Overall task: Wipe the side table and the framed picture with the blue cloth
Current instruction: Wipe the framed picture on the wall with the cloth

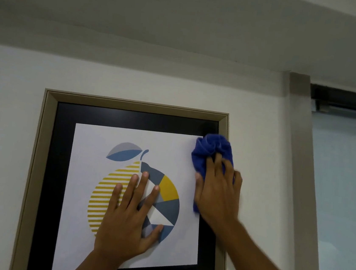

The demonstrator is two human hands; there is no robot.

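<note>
The framed picture [45, 142] hangs on the white wall: a beige frame, a black mat and a white print of a yellow, grey and blue fruit. My left hand [130, 216] lies flat on the glass over the fruit, fingers spread, holding nothing. My right hand [217, 192] presses the bunched blue cloth [209, 151] against the picture's upper right part, over the print's corner and the black mat by the frame's right side. The side table is out of view.
A beige door or window jamb [297, 170] runs down the wall just right of the frame, with frosted glass [344, 187] beyond it and a dark rail [349, 99] above. The ceiling ledge [185, 24] lies overhead.
</note>
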